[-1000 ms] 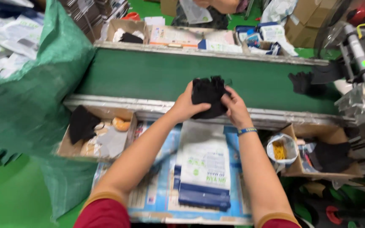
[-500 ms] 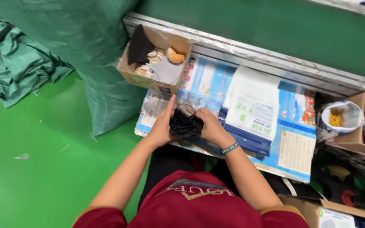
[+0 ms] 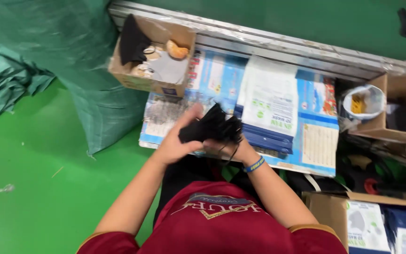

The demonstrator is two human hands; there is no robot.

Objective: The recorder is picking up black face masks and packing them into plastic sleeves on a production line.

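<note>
Both my hands hold a stack of black face masks (image 3: 212, 127) close to my chest, above my lap. My left hand (image 3: 177, 141) grips the stack's left side with the thumb up along it. My right hand (image 3: 233, 149) supports it from below on the right, with thin black ear loops hanging over the fingers and a blue and yellow band on the wrist. Just beyond the masks lies a pile of flat printed bags (image 3: 269, 99), white and blue, on a blue printed sheet (image 3: 318, 146).
A cardboard box (image 3: 137, 80) with black masks and small items stands at the left of the metal conveyor edge (image 3: 278, 44). A green woven sack (image 3: 71, 61) sits left. A white cup (image 3: 363, 101) sits in a carton at right; more cartons (image 3: 330, 211) at lower right.
My hands drew the black masks back from the green conveyor belt down toward my lap. My view dropped from the belt to my lap, and the stack now tilts with my left thumb raised.
</note>
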